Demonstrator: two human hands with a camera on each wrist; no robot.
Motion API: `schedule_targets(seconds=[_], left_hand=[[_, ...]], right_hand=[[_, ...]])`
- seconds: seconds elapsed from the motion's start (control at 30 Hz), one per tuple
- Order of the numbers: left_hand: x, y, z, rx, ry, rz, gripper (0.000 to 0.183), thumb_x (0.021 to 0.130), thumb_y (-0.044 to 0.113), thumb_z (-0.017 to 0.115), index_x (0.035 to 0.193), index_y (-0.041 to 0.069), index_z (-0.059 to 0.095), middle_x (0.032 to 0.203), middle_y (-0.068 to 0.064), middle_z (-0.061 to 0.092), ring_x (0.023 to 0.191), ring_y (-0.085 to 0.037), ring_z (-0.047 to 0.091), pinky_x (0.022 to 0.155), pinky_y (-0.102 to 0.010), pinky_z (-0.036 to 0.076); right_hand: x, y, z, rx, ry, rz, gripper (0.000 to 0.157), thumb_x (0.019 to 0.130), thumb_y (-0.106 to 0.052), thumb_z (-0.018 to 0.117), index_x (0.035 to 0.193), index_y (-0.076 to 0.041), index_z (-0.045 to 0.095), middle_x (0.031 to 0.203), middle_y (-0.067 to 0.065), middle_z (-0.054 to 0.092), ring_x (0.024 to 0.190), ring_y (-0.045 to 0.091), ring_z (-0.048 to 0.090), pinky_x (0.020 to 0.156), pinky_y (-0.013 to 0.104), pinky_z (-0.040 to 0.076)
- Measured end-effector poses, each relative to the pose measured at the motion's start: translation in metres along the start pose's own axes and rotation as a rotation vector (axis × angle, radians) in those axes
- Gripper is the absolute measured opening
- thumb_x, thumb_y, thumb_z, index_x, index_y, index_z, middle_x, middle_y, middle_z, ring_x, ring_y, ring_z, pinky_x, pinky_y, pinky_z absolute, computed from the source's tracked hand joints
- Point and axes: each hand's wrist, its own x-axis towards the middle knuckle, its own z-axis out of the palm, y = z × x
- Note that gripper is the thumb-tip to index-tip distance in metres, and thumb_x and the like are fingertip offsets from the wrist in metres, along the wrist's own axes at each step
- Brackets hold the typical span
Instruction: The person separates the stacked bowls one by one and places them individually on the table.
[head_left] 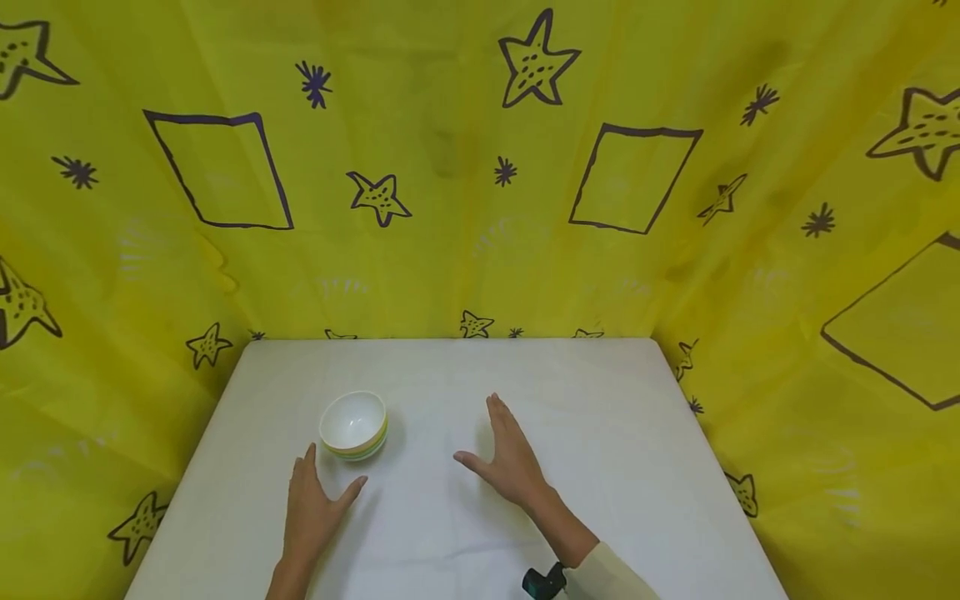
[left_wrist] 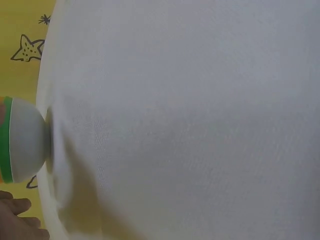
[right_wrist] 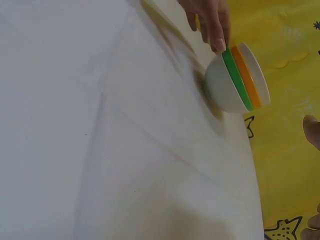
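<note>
A nested stack of white bowls, banded in green and orange, stands upright on the left half of the table. Just in front of it my left hand hovers with thumb and fingers spread apart, holding nothing. The left wrist view catches some fingers beside the stack at its lower left. Seen from the right wrist, a left fingertip overlaps the edge of the bowls. My right hand is over the middle of the table, thumb held away from straight fingers, apart from the bowls.
A white cloth covers the table. Yellow curtains printed with dark stars and outlined frames hang behind it and along both sides. A dark device is strapped at the right wrist, by a pale sleeve.
</note>
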Motion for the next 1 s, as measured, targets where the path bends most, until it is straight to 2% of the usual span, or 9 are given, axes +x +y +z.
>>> schedule_targets(seconds=[0.23,0.53,0.7,0.8,1.0], left_hand=[[0.004,0.001,0.006,-0.058,0.037,0.03,0.107,0.082,0.026,0.089,0.157,-0.014,0.024,0.156,-0.044,0.03,0.147,-0.064,0.019,0.119,-0.074,0.022],[0.006,0.005,0.019,-0.119,0.052,-0.016,0.11,0.081,0.022,0.091,0.158,-0.014,0.021,0.157,-0.044,0.027,0.148,-0.064,0.017,0.119,-0.073,0.021],[0.012,0.007,0.024,-0.175,0.103,0.035,0.107,0.08,0.015,0.093,0.159,-0.01,0.024,0.154,-0.038,0.035,0.146,-0.058,0.028,0.118,-0.071,0.027],[0.016,0.007,0.026,-0.203,0.112,0.056,0.108,0.079,0.013,0.093,0.159,-0.009,0.024,0.153,-0.036,0.037,0.145,-0.056,0.032,0.118,-0.07,0.029],[0.019,0.006,0.028,-0.23,0.103,0.012,0.108,0.081,0.014,0.092,0.161,-0.008,0.022,0.158,-0.036,0.035,0.147,-0.055,0.031,0.12,-0.067,0.027]], right_hand=[[0.014,-0.006,0.009,0.016,-0.041,0.005,0.109,0.089,-0.053,0.081,0.167,-0.005,0.021,0.173,0.012,0.023,0.158,0.032,0.023,0.125,0.053,0.027],[0.029,-0.02,0.029,-0.009,-0.082,-0.029,0.11,0.088,-0.055,0.082,0.166,-0.004,0.024,0.172,0.012,0.026,0.157,0.031,0.026,0.125,0.05,0.029],[0.043,-0.029,0.04,0.036,-0.099,-0.02,0.11,0.088,-0.055,0.082,0.166,-0.003,0.024,0.171,0.013,0.027,0.156,0.031,0.028,0.124,0.05,0.03],[0.049,-0.034,0.046,0.047,-0.106,-0.02,0.111,0.088,-0.056,0.081,0.166,-0.002,0.025,0.171,0.014,0.029,0.155,0.032,0.03,0.124,0.051,0.032],[0.06,-0.043,0.058,0.031,-0.117,-0.031,0.11,0.087,-0.056,0.082,0.165,0.0,0.027,0.169,0.016,0.032,0.154,0.033,0.034,0.122,0.051,0.035]])
